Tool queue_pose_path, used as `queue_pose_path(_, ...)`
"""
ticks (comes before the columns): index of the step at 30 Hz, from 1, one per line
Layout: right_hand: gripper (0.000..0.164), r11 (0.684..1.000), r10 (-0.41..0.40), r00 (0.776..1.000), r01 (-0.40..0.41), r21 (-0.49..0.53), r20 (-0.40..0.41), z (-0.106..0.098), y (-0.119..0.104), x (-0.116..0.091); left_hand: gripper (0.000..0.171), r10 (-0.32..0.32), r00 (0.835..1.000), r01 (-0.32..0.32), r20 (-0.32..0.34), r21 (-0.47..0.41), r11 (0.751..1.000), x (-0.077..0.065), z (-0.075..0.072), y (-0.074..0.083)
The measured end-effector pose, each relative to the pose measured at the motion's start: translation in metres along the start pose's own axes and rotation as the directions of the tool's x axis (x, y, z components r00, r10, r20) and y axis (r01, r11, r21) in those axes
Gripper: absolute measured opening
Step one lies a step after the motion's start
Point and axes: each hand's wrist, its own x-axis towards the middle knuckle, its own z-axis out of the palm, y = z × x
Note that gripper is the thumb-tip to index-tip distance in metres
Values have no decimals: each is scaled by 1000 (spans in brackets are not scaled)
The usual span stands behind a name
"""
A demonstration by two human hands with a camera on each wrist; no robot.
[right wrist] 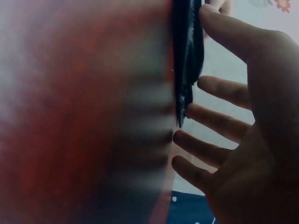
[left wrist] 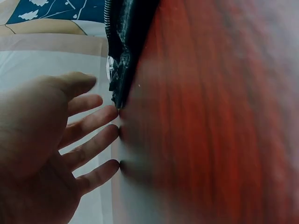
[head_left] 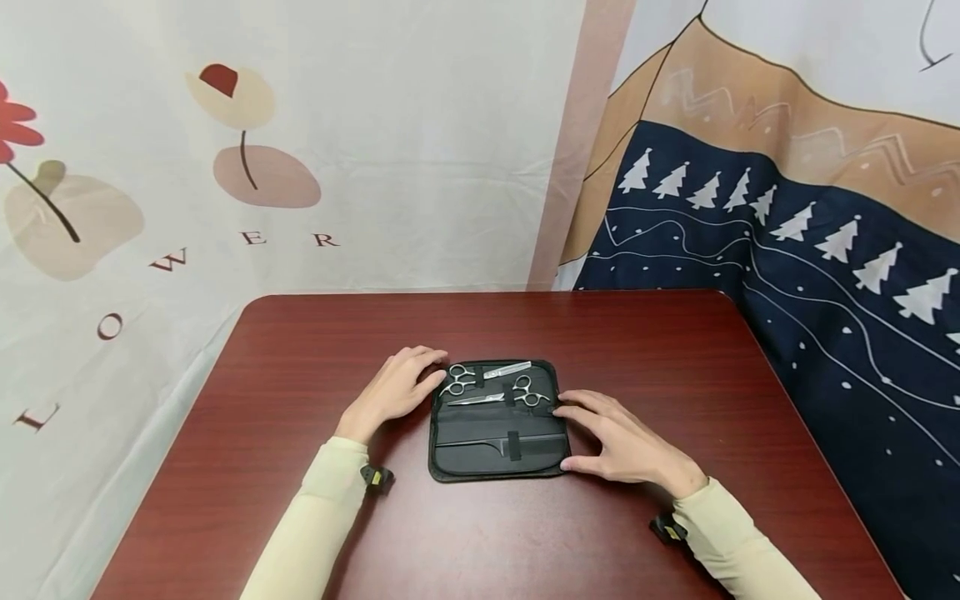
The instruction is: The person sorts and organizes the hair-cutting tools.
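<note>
An unfolded black zip case (head_left: 468, 423) lies flat on the table. Inside it, straps hold two silver pairs of scissors: the upper pair (head_left: 507, 370) has its handles to the left, the lower pair (head_left: 529, 394) to the right. Below them a dark, thin-tailed comb (head_left: 537, 448) sits under another strap. My left hand (head_left: 397, 386) is at the case's upper left corner, fingers loosely extended. At the right edge is my right hand (head_left: 622, 437), fingers spread and thumb near the lower corner. Both wrist views show the case's zipped edge (left wrist: 122, 60) beside relaxed fingers.
The reddish-brown wooden table (head_left: 337, 333) has rounded far corners. Behind it hangs a pale printed cloth (head_left: 435, 125), with a navy tree-patterned section (head_left: 697, 242) to the right. A small black device (head_left: 377, 478) is on each wrist.
</note>
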Motion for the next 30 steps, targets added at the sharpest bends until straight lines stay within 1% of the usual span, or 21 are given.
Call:
queue_pose_path(4, 68, 1000, -24, 1000, 24, -5, -2, 3, -1, -1, 35, 23, 1000, -23, 3, 4, 1000, 4, 0, 2)
queue_pose_path(9, 66, 999, -48, 999, 48, -18, -7, 4, -2, -1, 35, 20, 1000, -20, 14, -6, 1000, 8, 1, 3)
queue_pose_path(14, 67, 998, -48, 999, 48, -44, -11, 5, -4, -1, 37, -14, 999, 16, 31, -70, 997, 13, 4, 1)
queue_pose_path(17, 68, 998, -45, 999, 45, -54, -7, 6, -4, -1, 38, -47, 998, 53, 52, -121, 991, 14, 4, 0)
queue_pose_path(20, 68, 998, -41, 999, 41, -57, -6, 6, -4, 0, 38, -67, 996, 77, 65, -161, 984, 15, 3, -1)
queue_pose_path(30, 67, 998, -35, 999, 34, -45, -10, 5, -6, 0, 39, -100, 993, 111, 63, -200, 974, 17, 1, -2)
